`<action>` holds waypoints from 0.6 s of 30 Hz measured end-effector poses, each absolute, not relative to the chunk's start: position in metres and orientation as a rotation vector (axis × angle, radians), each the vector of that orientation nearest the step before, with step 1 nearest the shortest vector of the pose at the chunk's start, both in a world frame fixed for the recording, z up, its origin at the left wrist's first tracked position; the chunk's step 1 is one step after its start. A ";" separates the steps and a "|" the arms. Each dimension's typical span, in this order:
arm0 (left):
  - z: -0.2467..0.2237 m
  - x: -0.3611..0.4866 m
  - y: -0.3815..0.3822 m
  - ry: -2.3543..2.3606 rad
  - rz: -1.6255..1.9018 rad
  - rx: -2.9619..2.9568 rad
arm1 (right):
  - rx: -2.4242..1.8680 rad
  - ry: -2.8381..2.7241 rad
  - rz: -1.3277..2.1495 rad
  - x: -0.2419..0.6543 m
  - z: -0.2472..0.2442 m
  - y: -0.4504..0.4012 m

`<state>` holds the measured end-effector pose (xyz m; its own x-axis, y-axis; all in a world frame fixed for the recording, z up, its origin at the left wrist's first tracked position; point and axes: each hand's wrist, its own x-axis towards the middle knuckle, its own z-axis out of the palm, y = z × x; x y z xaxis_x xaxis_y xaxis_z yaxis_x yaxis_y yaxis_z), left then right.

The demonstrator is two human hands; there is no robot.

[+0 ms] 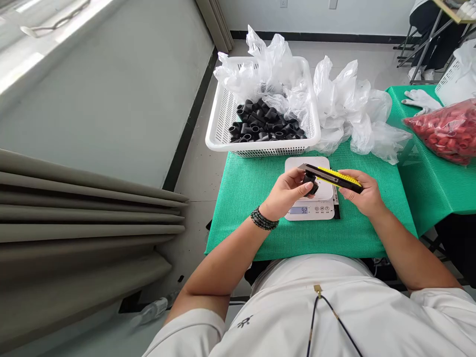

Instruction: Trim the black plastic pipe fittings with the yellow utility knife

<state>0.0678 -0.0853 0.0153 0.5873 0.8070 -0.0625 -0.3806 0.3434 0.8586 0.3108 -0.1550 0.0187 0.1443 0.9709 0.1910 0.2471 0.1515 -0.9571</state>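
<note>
Centrally, I see the left hand gripping a black pipe fitting. Right hand grips a yellow utility knife.

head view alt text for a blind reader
A person's left hand holds a black plastic pipe fitting against a yellow utility knife gripped in the right hand, above a white digital scale on a green mesh mat. Behind sits a white basket of black fittings.
</note>
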 end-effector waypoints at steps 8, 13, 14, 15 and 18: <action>0.020 0.069 -0.083 0.606 1.029 0.923 | -1.284 -1.235 0.881 0.314 0.016 -0.155; 0.020 0.069 -0.081 0.665 1.176 0.857 | -1.274 -1.202 0.914 0.314 0.014 -0.155; 0.019 0.069 -0.081 0.677 1.195 0.846 | -1.272 -1.197 0.913 0.314 0.014 -0.155; 0.018 0.069 -0.080 0.687 1.209 0.838 | -1.267 -1.193 0.911 0.314 0.013 -0.155; 0.015 0.069 -0.079 0.699 1.208 0.815 | -1.246 -1.178 0.917 0.314 0.013 -0.155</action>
<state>0.0687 -0.0795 0.0150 0.2204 0.9747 -0.0384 -0.5184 0.1503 0.8418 0.3135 -0.1548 0.0132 0.1954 0.9689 0.1516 0.0916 0.1358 -0.9865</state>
